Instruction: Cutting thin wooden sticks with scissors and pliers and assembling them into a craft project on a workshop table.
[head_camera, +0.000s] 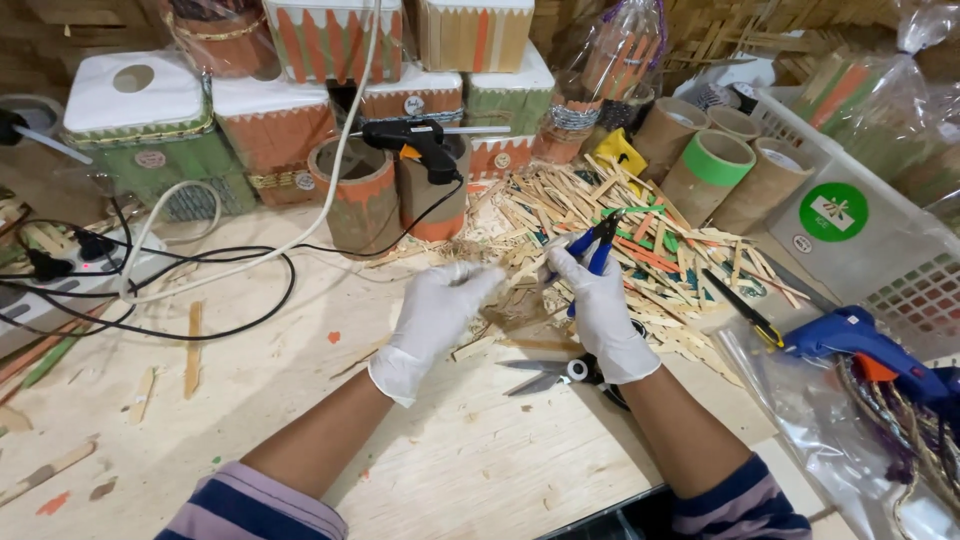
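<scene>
Two white-gloved hands meet over a pale wooden worktable (470, 460) in the head view, the forearms coming up from striped sleeves at the bottom edge. The right hand (605, 310) is wrapped around the blue handles of a small pair of cutting pliers (592, 248), whose dark nose points up and away over the heap of sticks. The left hand (435, 315) has its fingers drawn together into a narrow pinch near the pliers; whatever it grips is too thin and pale to make out against the glove. Just beyond both hands lies a loose pile of flat craft sticks (610, 215), mostly bare wood with some green and orange ones mixed in. A pair of scissors (550, 375) rests on the table just below the right hand, blades towards the left. A black glue gun (420, 140) sits on top of stick-clad cardboard tubes (395, 195) behind the pile, and a blue glue gun (860, 345) lies at the right, near a white plastic basket (880, 250). Plain cardboard tubes (720, 165), one banded in green, lean behind the pile. Decorated boxes (150, 120) line the back, and black cables (200, 300) trail to a power strip (60, 270) at the left.
</scene>
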